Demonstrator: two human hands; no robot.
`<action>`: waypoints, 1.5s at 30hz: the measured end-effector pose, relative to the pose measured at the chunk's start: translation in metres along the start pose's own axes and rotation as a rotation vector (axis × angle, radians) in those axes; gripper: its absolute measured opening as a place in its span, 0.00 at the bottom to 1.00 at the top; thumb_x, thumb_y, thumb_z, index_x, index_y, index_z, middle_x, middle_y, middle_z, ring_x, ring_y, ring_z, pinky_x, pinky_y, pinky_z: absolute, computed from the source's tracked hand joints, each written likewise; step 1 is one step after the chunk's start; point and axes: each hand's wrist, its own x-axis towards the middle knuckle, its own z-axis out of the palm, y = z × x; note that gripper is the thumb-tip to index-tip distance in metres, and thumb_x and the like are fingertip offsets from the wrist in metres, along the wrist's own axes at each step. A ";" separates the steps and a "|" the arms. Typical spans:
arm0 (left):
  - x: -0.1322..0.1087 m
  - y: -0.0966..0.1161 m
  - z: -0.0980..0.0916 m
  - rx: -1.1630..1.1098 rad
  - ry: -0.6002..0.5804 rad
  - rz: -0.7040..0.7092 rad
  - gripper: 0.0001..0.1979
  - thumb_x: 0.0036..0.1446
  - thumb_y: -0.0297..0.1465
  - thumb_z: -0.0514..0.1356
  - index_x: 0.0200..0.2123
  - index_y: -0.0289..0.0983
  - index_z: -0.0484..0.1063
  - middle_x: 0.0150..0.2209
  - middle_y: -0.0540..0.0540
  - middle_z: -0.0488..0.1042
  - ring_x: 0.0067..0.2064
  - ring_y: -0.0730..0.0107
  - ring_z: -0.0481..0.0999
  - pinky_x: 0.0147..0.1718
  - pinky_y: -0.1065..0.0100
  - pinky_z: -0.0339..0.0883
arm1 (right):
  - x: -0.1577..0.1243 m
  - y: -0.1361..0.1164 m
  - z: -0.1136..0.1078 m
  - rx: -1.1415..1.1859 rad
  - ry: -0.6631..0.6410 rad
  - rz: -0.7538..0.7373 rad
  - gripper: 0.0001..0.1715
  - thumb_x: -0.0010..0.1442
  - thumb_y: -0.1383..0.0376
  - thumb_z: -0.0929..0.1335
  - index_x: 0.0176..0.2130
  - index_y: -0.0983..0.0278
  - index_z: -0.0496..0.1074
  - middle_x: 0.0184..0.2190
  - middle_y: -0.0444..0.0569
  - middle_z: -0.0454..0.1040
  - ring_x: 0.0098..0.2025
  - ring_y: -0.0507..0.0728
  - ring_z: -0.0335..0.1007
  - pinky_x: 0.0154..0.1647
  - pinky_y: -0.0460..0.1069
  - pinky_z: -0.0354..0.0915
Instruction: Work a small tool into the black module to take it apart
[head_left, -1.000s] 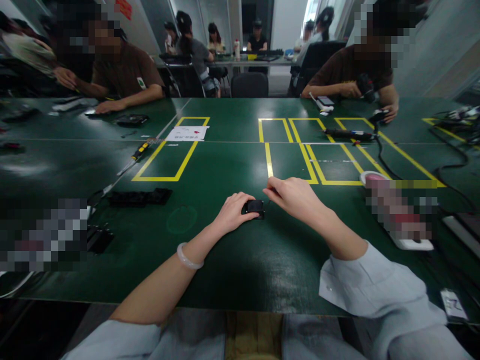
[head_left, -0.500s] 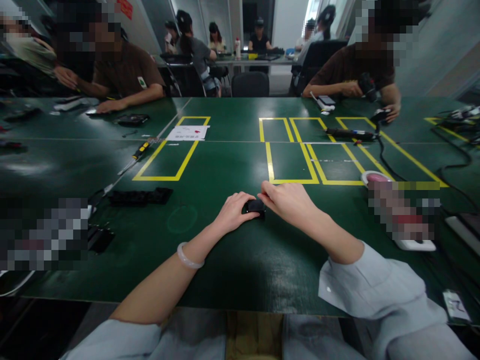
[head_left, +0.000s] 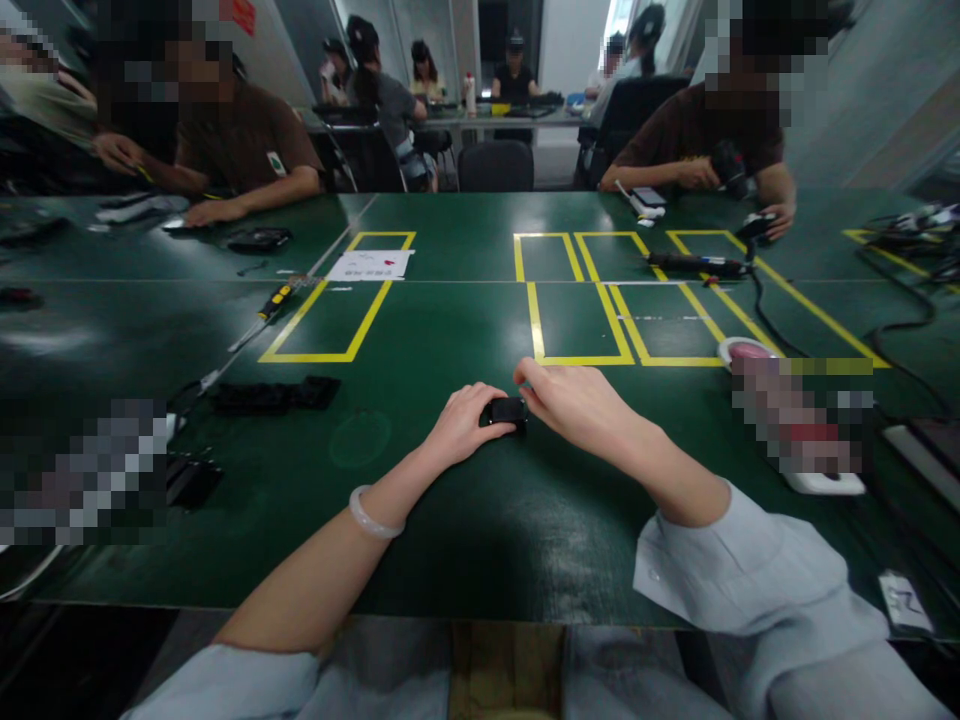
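Black block (head_left: 508, 411) apparently rests on surface (head_left: 450, 540), on near side of yellow tape rectangle (head_left: 535, 320). Left hand (head_left: 466, 424): fingers wrap block's left end, likely steadying it. Right hand (head_left: 571, 396): fingers narrow, at right end; cannot tell whether gripping anything.

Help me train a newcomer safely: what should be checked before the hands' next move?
1. Left hand grips the small black part: ok.
2. Right hand is at the part's right end: ok.
3. Right hand touches the part: cannot tell, the view hides it.
4. Part rests on the green table: cannot tell from this angle.
5. Black strip lies apart from both hands: ok.
6. Yellow-and-black handle lies apart from both hands: ok.
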 end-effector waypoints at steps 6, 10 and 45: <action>0.000 0.000 0.000 -0.001 0.004 0.000 0.18 0.57 0.45 0.61 0.46 0.41 0.69 0.42 0.46 0.71 0.44 0.59 0.69 0.44 0.60 0.61 | -0.001 0.000 0.001 -0.001 0.048 -0.016 0.11 0.67 0.64 0.57 0.43 0.64 0.65 0.34 0.49 0.77 0.34 0.56 0.74 0.25 0.48 0.47; 0.001 -0.001 0.001 -0.002 0.004 -0.003 0.18 0.56 0.44 0.61 0.46 0.40 0.68 0.42 0.47 0.71 0.44 0.60 0.69 0.44 0.60 0.61 | 0.002 -0.002 0.004 -0.113 0.019 0.057 0.20 0.69 0.57 0.53 0.40 0.63 0.67 0.29 0.51 0.77 0.31 0.59 0.75 0.25 0.49 0.44; 0.000 0.001 0.000 0.006 -0.003 -0.004 0.19 0.57 0.45 0.61 0.46 0.41 0.68 0.42 0.46 0.71 0.45 0.58 0.69 0.45 0.59 0.61 | 0.001 0.000 0.001 -0.091 -0.012 0.046 0.20 0.69 0.59 0.53 0.41 0.63 0.68 0.30 0.51 0.78 0.31 0.57 0.74 0.26 0.48 0.47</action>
